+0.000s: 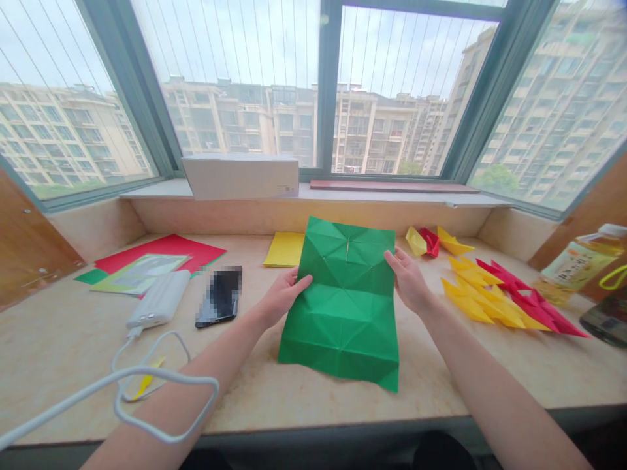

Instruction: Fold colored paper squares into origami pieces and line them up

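A green sheet of paper (343,307), marked with many crossing creases, is held up over the counter in front of me. A small slit or worn spot shows near its top. My left hand (287,290) pinches its left edge, thumb on the front. On the opposite edge, my right hand (406,277) grips the paper with the thumb in front. The lower part of the sheet tilts toward me, bent along its folds. Partly hidden behind its upper left lies a yellow sheet of paper (284,249).
Left on the counter (255,398) are red paper (161,251), a white power bank (161,297) with a cable (166,372), and a phone (220,297). Folded yellow paper pieces (480,294), red ones (539,300) and a bottle (582,261) stand right. A white box (242,177) sits by the window.
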Tool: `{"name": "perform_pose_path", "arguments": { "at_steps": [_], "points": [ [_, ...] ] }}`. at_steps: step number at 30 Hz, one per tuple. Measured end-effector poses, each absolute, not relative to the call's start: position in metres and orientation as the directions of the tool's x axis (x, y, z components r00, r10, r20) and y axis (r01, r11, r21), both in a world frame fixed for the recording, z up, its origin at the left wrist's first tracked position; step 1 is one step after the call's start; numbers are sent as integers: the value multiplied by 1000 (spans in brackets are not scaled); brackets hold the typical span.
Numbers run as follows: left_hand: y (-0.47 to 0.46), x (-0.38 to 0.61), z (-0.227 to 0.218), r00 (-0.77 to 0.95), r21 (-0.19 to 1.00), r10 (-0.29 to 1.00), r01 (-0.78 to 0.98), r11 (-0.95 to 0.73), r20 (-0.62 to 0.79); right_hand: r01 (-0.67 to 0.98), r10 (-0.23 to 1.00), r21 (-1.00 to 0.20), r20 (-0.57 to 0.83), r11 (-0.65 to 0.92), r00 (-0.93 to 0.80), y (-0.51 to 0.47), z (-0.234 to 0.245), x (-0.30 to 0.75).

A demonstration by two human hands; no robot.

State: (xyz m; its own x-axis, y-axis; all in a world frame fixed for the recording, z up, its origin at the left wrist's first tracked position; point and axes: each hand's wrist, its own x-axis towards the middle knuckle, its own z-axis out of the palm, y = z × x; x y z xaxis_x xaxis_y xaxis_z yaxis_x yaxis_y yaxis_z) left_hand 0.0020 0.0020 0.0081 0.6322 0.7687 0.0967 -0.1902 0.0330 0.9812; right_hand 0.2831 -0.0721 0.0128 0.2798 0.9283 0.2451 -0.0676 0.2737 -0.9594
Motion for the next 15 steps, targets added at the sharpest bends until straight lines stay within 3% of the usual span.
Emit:
{"name": "perform_pose_path", "arguments": {
  "at_steps": [7, 15],
  "points": [
    [7, 2, 11, 465, 942, 867, -334, -13, 177, -24, 984, -986, 166, 167, 65, -77, 10, 279],
    [3, 2, 16, 474, 930, 872, -361, 65, 123, -6, 979, -986, 166, 168, 117, -75, 10, 282]
  ]
}}
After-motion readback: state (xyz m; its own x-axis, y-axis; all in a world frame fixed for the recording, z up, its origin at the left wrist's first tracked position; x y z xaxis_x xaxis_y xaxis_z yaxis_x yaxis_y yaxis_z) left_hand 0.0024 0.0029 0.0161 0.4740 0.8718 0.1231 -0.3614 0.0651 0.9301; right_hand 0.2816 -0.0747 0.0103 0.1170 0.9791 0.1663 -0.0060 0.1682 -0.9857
